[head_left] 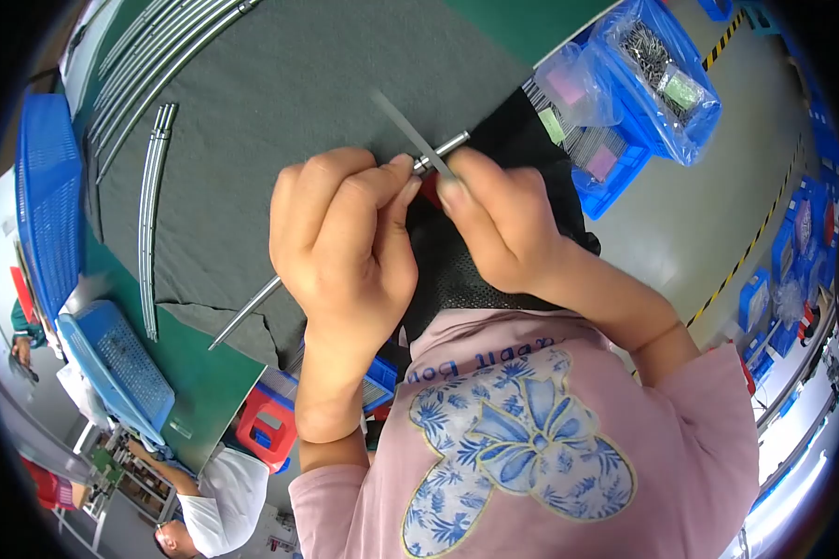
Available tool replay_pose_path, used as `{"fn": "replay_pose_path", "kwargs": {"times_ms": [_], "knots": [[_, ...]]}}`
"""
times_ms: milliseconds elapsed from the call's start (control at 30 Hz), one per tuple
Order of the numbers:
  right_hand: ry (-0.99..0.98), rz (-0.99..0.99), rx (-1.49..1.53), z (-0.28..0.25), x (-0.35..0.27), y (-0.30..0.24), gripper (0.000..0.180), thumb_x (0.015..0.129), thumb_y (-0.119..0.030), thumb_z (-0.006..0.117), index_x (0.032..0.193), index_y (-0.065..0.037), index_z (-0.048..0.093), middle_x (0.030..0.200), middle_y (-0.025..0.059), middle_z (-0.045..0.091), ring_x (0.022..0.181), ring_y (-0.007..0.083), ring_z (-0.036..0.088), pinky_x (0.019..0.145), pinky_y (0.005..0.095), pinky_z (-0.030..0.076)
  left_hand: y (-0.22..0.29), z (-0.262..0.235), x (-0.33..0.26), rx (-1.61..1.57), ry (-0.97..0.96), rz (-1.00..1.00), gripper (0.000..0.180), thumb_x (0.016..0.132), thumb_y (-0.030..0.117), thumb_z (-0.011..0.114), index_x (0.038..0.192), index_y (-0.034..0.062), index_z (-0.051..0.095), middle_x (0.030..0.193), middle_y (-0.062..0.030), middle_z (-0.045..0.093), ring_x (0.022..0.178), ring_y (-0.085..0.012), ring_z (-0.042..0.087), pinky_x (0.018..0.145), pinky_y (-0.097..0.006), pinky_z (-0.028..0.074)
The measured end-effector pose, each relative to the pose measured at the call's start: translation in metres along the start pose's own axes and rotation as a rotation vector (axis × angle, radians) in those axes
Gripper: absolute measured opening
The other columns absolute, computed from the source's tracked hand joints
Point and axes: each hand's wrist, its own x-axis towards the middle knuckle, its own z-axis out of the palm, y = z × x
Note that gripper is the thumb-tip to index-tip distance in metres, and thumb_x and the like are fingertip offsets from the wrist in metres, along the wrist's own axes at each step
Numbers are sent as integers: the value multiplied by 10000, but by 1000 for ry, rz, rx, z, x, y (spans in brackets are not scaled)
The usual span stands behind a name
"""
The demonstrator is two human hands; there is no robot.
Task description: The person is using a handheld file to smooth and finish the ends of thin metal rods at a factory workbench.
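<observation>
My left hand (340,242) is closed around a slim metal rod (250,310). The rod runs slantwise from lower left, passes under my palm and shows its stepped end beyond my fingertips. Between thumb and fingers my right hand (508,219) pinches a thin flat grey file (405,129), somewhat blurred. It crosses the rod near that stepped end, apparently touching it. Both hands are over the front edge of a dark grey cloth (345,65) on the table. To the left on the cloth lies a small bundle of similar rods (149,224).
More long rods (172,61) lie at the far left. A blue mesh basket (47,196) and a light-blue basket (116,363) line the left side. At right, a blue bin (657,74) holds small metal parts. A person in white (224,503) is at lower left.
</observation>
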Motion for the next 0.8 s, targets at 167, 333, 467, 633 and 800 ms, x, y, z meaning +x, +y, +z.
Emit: {"fn": "replay_pose_path", "kwargs": {"times_ms": [167,333,467,633,800], "knots": [[-64,98,6,-5,-29,5,118,861,-137,501,799,-37,489,490,129,474,453,325,523,400,400,372,0,2,1,-1,9,7,166,601,-22,682,743,21,609,728,-70,547,608,-219,481,539,-306,386],[2,26,33,3,-3,-4,116,858,-138,508,803,-38,489,494,132,480,461,329,534,402,409,370,-1,-2,-2,25,4,28,167,598,-25,682,741,22,610,730,-70,547,612,-217,487,541,-301,395],[-96,152,-11,-9,-32,-2,115,862,-133,495,801,-36,485,507,138,487,478,342,533,413,407,377,-1,2,2,-9,23,20,163,604,-26,679,741,25,607,730,-67,546,612,-220,481,539,-303,388],[-39,112,110,-5,9,-13,135,895,-100,454,811,3,475,522,119,449,429,249,482,424,320,341,-3,2,2,14,1,18,165,614,-25,680,751,29,606,731,-63,541,613,-217,475,535,-306,380],[-94,178,-42,-19,-46,10,118,850,-127,523,780,-34,502,502,139,461,463,331,521,422,387,363,-3,2,-1,48,-4,29,170,628,-18,685,773,39,616,722,-53,519,611,-213,457,533,-301,370]]}}
